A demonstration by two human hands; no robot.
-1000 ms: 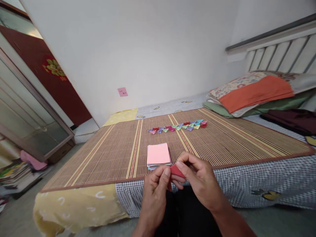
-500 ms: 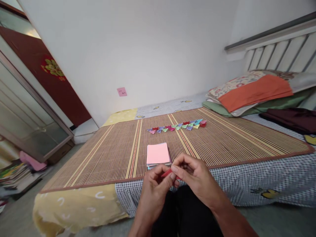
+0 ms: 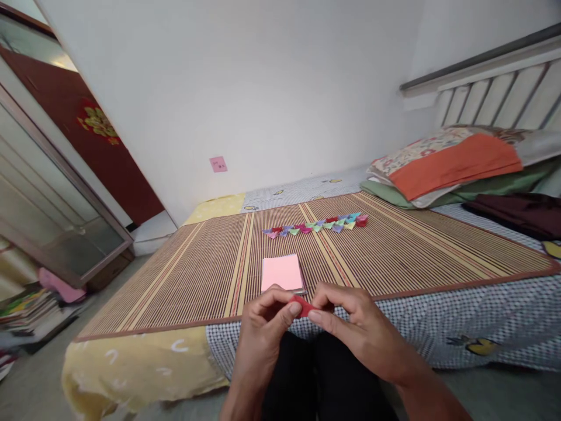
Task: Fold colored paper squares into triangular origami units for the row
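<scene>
Between my two hands is a small folded piece of red paper point(image 3: 303, 306), held just above the bed's near edge. My left hand point(image 3: 267, 321) pinches its left end between thumb and fingers. The right end is pinched by my right hand point(image 3: 346, 313). Just beyond my fingers lies a stack of square paper sheets point(image 3: 283, 272), pink on top; its near edge is partly hidden by my left hand. Farther back, a zigzag chain of folded paper pieces point(image 3: 315, 225) in several colours stretches from left to right.
A striped woven mat point(image 3: 197, 269) covers the bed, over a checked and yellow sheet point(image 3: 144, 362). Pillows point(image 3: 456, 164) and dark folded cloth point(image 3: 517, 213) lie at the right, near a radiator point(image 3: 495, 93). A pink note point(image 3: 218, 164) is on the wall.
My hands have drawn a little apart and the left one has shifted left. More of the red paper's flat side shows between them.
</scene>
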